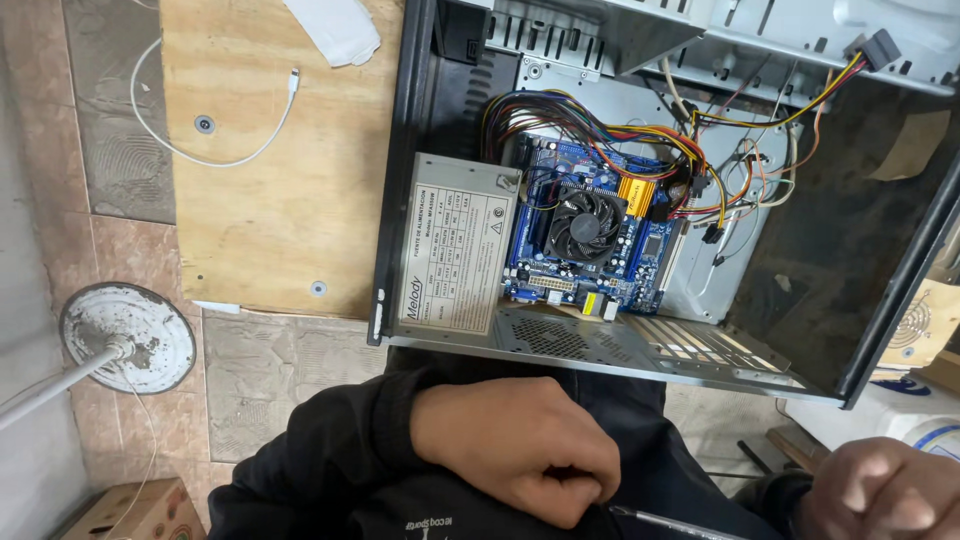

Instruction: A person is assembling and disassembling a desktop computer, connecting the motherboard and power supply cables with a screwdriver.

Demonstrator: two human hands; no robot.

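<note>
My left hand (515,445) rests in a closed fist on my dark-clothed lap, just below the open computer case (640,362). My right hand (885,495) is a fist at the bottom right corner. A thin metal screwdriver shaft (665,520) runs between the two hands, its tip next to my left fingers; its handle is hidden toward my right hand. Inside the case lie a grey power supply (460,245), a blue motherboard (640,255) with a black cooling fan (583,225), and bundled coloured wires (600,118).
The case sits on a plywood board (270,180) with a white cable (205,155) and a white object (335,28) on it. On the tiled floor stand a round white stand base (128,337) and a cardboard box (140,512). White containers (900,415) are at the right.
</note>
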